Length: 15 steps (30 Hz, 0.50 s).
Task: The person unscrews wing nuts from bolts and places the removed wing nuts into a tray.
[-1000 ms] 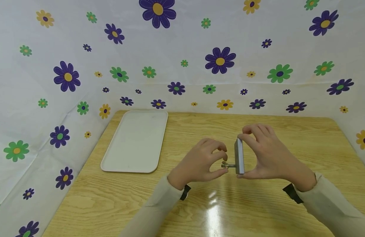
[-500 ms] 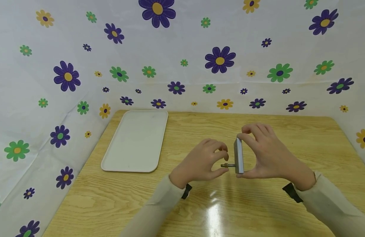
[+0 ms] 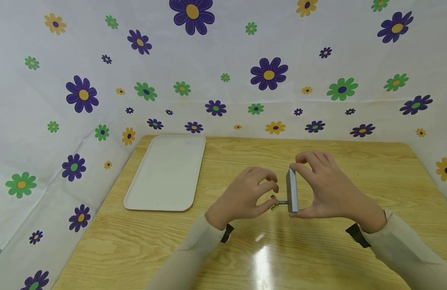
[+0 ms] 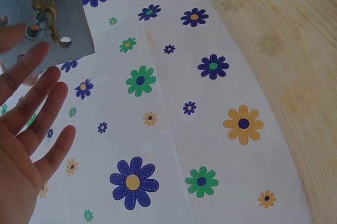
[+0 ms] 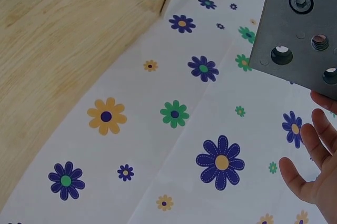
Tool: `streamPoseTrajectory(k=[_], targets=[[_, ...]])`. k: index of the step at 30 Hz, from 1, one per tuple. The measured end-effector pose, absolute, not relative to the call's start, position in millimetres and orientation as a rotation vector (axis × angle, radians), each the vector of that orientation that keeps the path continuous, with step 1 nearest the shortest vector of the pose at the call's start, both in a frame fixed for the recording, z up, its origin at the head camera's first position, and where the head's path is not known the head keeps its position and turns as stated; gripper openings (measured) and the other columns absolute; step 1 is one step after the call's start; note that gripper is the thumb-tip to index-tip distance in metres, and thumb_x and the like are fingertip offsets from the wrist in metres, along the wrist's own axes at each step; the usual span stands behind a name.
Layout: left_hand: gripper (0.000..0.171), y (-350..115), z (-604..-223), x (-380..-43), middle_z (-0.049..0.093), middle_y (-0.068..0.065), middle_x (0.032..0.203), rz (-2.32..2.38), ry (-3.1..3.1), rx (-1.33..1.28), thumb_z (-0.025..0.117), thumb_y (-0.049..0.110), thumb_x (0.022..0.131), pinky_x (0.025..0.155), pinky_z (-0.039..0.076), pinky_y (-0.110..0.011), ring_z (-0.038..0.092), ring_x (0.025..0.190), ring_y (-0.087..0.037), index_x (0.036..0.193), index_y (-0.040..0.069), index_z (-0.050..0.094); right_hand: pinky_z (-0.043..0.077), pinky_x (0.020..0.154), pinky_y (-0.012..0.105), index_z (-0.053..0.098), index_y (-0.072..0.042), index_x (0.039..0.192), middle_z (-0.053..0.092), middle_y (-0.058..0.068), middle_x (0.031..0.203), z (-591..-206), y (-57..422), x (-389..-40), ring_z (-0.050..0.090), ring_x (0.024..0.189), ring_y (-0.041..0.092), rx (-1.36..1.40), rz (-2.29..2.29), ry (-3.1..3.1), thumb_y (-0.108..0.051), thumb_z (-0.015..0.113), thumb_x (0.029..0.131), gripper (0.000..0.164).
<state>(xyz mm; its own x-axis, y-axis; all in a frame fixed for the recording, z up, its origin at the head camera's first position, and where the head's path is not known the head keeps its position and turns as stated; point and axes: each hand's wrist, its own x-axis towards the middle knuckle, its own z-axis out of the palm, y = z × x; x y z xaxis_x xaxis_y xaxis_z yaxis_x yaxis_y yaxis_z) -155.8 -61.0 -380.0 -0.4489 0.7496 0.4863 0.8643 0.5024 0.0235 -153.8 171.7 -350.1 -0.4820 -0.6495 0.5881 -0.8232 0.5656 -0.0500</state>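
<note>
Over the wooden table, a metal plate between two hands

At the far left of my head view hangs a white cloth printed with flowers; it runs along the back as well. Next comes a pale tray, lying flat near the table's back left corner. Right of it I see the left hand, its fingers apart, thumb and forefinger right by a brass-coloured wing nut; I cannot tell whether they touch it. The nut sits on a bolt that points from the plate toward that hand. Then I come to the plate itself, held upright above the wood, with several holes through it; on its other face, my right wrist view shows a hex-socket head. Furthest right, the right hand pinches the plate, thumb at its lower edge and forefinger at its upper one.
</note>
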Motion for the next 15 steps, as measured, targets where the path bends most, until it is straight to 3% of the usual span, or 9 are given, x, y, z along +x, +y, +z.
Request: streamPoseTrajectory(k=[5, 11, 15], targets=[[0.022, -61.9, -382.3, -152.2, 0.060, 0.002, 0.103, -0.376, -2.327, -1.375, 0.068, 0.040, 0.082, 0.097, 0.043, -0.031, 0.057, 0.100, -0.013, 0.086, 0.020, 0.063, 0.037, 0.084, 0.052, 0.056, -0.004, 0.107, 0.051, 0.014, 0.104, -349.9, 172.3, -153.9, 0.046, 0.096, 0.030, 1.185, 0.449, -2.286, -0.083, 0.050, 0.065, 0.090], [0.026, -60.2, -386.5, -151.1, 0.061, 0.002, 0.104, -0.350, -2.397, -1.399, 0.069, 0.044, 0.080, 0.096, 0.044, -0.032, 0.057, 0.097, -0.013, 0.085, 0.020, 0.065, 0.037, 0.084, 0.051, 0.056, -0.004, 0.107, 0.051, 0.014, 0.104, -349.4, 173.1, -153.7, 0.046, 0.097, 0.029, 1.182, 0.443, -2.298, -0.073, 0.073, 0.052, 0.090], [0.023, -59.6, -386.8, -152.6, 0.061, 0.002, 0.104, -0.353, -2.409, -1.370, 0.068, 0.041, 0.082, 0.096, 0.044, -0.032, 0.057, 0.097, -0.013, 0.089, 0.019, 0.065, 0.037, 0.084, 0.052, 0.056, -0.004, 0.107, 0.051, 0.014, 0.104, -349.7, 172.7, -153.9, 0.046, 0.097, 0.030, 1.176, 0.447, -2.295, -0.080, 0.060, 0.061, 0.089]])
